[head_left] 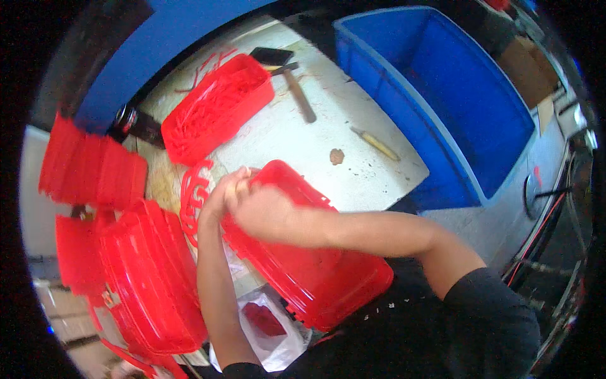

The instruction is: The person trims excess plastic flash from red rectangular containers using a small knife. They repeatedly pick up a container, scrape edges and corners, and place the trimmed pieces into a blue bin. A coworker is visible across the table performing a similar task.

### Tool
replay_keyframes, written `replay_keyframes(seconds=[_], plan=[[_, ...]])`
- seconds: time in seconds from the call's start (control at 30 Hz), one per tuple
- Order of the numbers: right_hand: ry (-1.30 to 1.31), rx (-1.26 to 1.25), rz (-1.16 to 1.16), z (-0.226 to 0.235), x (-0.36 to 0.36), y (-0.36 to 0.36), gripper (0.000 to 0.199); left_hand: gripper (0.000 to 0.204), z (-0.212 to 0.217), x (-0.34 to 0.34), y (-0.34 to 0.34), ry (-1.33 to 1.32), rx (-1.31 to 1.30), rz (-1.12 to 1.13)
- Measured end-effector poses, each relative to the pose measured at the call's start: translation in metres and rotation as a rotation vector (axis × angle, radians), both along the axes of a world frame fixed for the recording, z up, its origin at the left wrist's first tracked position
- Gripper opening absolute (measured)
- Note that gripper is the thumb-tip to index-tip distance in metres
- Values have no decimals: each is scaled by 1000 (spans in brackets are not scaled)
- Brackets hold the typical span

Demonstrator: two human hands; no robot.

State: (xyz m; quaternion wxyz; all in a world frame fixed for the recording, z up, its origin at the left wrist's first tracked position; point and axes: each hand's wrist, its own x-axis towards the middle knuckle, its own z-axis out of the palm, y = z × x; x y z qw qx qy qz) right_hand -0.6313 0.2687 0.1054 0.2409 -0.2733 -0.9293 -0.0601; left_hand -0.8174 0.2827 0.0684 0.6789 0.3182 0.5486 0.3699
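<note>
A red plastic case (315, 278) with moulded notches along its long edge lies slantwise in front of my body. Both hands meet over its far left end. My left hand (218, 199) is bent at that end, its fingertips beside the other hand. Across the case reaches my right forearm, and my right hand (259, 211) is curled there, blurred by motion. Whatever the closed fingers of both hands hold is hidden. Loose red plastic loops (191, 196) lie just left of my left hand.
A red bin (243, 123) of small red parts stands beyond my hands, near a dark bottle (146, 128). A hammer (300, 98) and yellow-handled tool (380, 146) lie on the table. Right stands a large blue bin (435, 136); left, stacked red cases (151, 278). A white bag (287, 344) sits close in.
</note>
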Motion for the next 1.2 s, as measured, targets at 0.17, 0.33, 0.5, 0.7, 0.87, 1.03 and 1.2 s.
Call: replay_keyframes(seconds=[0.17,0.33,0.5,0.7,0.87,1.03,1.2], plan=[[100,-499,177,13,87,31,40,38,-1,-13,-35,821,262,-356],[-73,-419,-546,-75,217,112,33,40,-25,-33,-96,1281,276,-59],[116,-370,-446,-113,245,101,33,41,-8,-26,-134,1072,166,65],[678,-1319,-422,-77,270,44,24,36,66,49,-118,1768,190,139],[996,-1683,-137,-84,254,47,25,36,36,105,10,1417,949,77],[831,-1635,-177,-84,238,79,32,39,5,142,61,1524,459,-169],[700,-1619,-259,-81,218,88,35,48,1,150,62,1629,467,-179]])
